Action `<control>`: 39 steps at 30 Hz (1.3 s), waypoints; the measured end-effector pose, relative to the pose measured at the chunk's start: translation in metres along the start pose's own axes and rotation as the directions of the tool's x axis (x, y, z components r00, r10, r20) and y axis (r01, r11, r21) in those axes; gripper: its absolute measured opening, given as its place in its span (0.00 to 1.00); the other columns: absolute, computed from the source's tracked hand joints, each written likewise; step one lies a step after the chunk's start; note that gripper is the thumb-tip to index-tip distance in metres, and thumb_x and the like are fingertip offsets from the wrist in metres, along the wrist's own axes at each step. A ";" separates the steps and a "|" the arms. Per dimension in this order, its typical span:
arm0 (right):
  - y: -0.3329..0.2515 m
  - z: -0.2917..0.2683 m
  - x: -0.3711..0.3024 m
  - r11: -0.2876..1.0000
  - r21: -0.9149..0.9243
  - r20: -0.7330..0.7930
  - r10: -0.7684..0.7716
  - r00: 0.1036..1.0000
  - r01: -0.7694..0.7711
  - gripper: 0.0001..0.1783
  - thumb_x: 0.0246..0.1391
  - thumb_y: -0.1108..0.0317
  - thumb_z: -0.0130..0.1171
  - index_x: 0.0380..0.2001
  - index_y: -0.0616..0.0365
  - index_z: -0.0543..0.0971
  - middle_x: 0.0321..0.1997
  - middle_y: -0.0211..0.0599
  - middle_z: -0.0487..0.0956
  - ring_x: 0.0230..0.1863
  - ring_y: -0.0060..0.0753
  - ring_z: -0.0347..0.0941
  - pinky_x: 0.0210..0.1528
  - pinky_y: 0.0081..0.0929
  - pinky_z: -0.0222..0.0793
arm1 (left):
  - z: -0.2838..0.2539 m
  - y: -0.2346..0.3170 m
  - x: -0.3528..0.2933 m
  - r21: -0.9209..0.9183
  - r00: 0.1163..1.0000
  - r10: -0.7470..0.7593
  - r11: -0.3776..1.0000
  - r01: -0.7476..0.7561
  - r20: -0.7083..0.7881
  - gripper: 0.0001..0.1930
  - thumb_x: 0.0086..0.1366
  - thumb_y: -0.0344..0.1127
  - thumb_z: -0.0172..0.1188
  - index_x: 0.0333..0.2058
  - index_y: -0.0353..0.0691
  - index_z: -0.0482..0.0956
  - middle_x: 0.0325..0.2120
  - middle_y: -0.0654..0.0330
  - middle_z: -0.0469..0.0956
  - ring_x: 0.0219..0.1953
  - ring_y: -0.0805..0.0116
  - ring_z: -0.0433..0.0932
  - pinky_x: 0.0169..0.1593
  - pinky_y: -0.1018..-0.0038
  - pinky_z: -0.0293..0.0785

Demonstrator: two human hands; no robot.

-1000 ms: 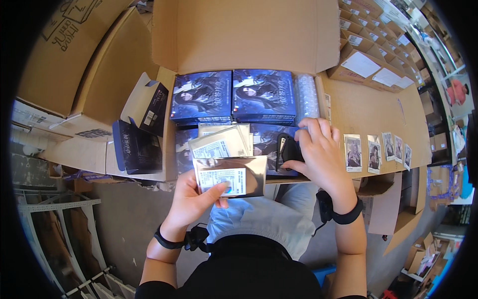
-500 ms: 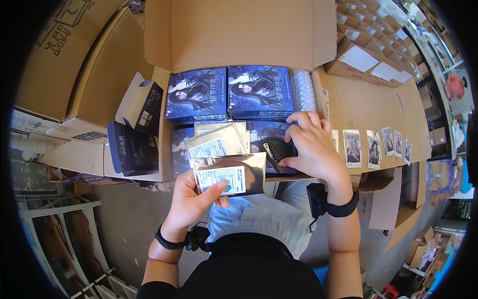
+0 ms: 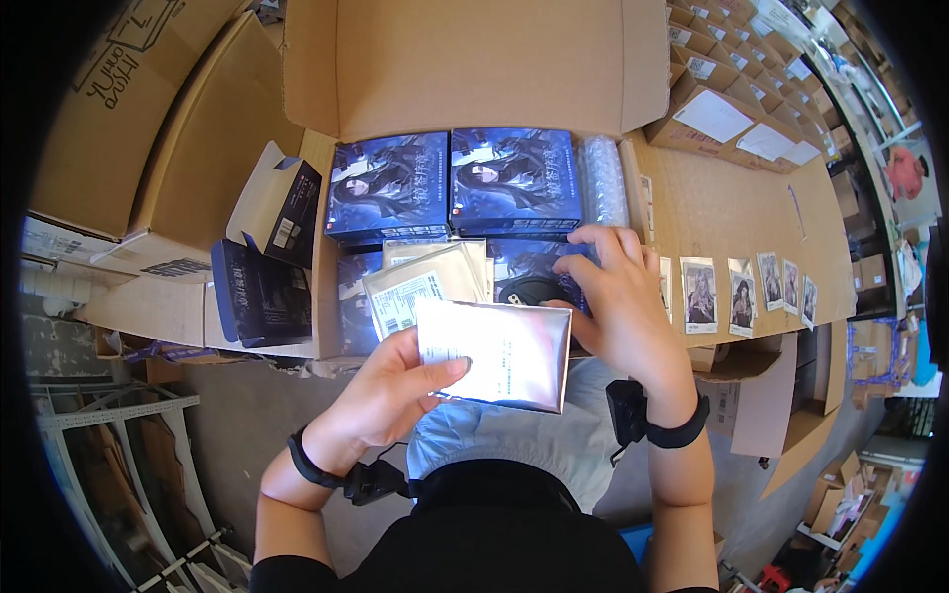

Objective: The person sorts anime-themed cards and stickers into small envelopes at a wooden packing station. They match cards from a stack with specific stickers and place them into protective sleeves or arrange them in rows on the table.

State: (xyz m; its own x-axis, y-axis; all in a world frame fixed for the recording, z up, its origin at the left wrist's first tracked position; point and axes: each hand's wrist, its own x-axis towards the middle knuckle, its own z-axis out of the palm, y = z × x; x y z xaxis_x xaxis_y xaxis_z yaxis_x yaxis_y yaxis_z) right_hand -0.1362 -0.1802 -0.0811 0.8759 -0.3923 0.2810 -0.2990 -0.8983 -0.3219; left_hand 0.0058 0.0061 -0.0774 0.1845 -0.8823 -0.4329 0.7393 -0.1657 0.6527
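A shiny silver foil packet is gripped by my left hand, the thumb pressed over its printed face. It is held above the near edge of an open carton. My right hand curls its fingers around a black tool, which looks like scissors. The packet hides part of the tool and my thumb tip. Several more foil packets lie overlapped on the blue printed boxes inside the carton.
An opened dark box stands against the carton's left side. Bubble wrap fills its right side. Several picture cards lie in a row on the right, below a divided cardboard organizer. Tall cartons stand at left.
My left hand has moved right with the foil packet and tilted it, so its face now catches bright glare. My right hand stays at the black tool, its thumb slightly shifted.
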 end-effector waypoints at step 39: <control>-0.005 -0.006 -0.019 0.591 0.659 0.191 0.467 0.863 -0.465 0.08 0.51 0.72 0.52 0.24 0.65 0.67 0.12 0.38 0.69 0.11 0.29 0.67 0.15 0.24 0.59 | 0.014 0.009 0.013 0.125 0.993 0.063 0.989 -0.075 0.095 0.15 0.61 0.29 0.49 0.47 0.31 0.67 0.41 0.55 0.74 0.44 0.71 0.72 0.49 0.73 0.67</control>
State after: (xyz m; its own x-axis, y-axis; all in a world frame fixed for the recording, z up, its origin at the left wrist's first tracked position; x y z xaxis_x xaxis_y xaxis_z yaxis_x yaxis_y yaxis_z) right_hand -0.1532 -0.1694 -0.0793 0.6885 -0.7208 -0.0802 -0.3347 -0.2178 -0.9168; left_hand 0.0056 -0.0134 -0.0685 0.1686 -0.9289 -0.3296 0.6362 -0.1529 0.7562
